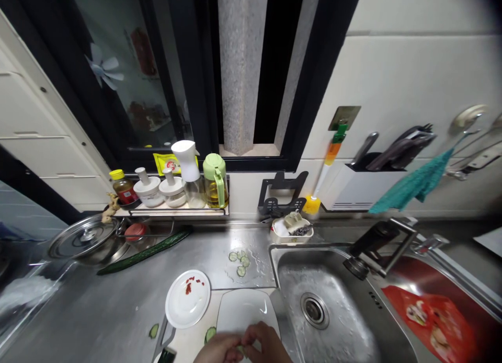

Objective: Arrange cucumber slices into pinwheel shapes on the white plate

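Note:
At the bottom edge, my left hand and my right hand meet over a white square plate. Their fingers are closed and the fingertips nearly touch; a small pale-green bit seems to show between them, too hidden to name. Left of the plate, a cucumber slice lies on the white cutting board. A round white plate with a few red chopped pieces rests partly on the board. The dark green cut end of a cucumber shows beside my left hand.
Several cucumber slices lie on the wet counter behind the plate, another slice at left. A long cucumber lies below the seasoning rack. The steel sink is at right, with a red bag in the far basin.

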`<state>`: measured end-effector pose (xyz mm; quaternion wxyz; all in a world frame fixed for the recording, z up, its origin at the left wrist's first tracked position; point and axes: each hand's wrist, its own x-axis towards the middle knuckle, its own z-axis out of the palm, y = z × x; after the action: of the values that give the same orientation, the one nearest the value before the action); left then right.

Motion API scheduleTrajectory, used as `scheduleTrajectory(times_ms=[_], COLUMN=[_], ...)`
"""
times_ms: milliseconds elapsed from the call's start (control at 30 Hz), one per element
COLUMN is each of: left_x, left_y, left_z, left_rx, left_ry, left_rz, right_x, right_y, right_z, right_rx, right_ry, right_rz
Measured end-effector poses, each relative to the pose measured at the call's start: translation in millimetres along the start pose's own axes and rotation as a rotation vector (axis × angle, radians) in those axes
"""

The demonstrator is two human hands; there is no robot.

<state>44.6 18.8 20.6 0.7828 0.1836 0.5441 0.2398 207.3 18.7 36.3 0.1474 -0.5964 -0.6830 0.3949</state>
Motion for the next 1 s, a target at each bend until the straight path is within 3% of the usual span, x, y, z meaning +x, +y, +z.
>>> scheduleTrajectory(times_ms=[133, 367, 500, 667, 867, 1000], left_x=[-7, -4, 4, 18, 33, 37], left_y=[9, 16, 18, 22, 35, 45], left_z=[2.4, 4.5, 6.5, 9.2, 10.3, 16.7], left_rx=[0.017, 0.051, 0.112, 0.251, 0.442, 0.652], left_ry=[-0.051, 0.075, 0.135, 0.208, 0.314, 0.387], left_rz=[0.026, 0.052, 0.105, 0.251, 0.484, 0.56], right_x=[-1, 3, 11, 18, 29, 36], right_y=[10, 11, 25, 38, 23, 10], right_z=[4, 7, 19, 26, 17, 8], right_rx=[-0.011, 0.108, 0.217, 0.351, 0.168, 0.055], right_ry=[0.042, -0.002, 0.058, 0.1, 0.243, 0.253], right_rz=[-0.004, 0.12, 0.224, 0.25, 0.236, 0.234])
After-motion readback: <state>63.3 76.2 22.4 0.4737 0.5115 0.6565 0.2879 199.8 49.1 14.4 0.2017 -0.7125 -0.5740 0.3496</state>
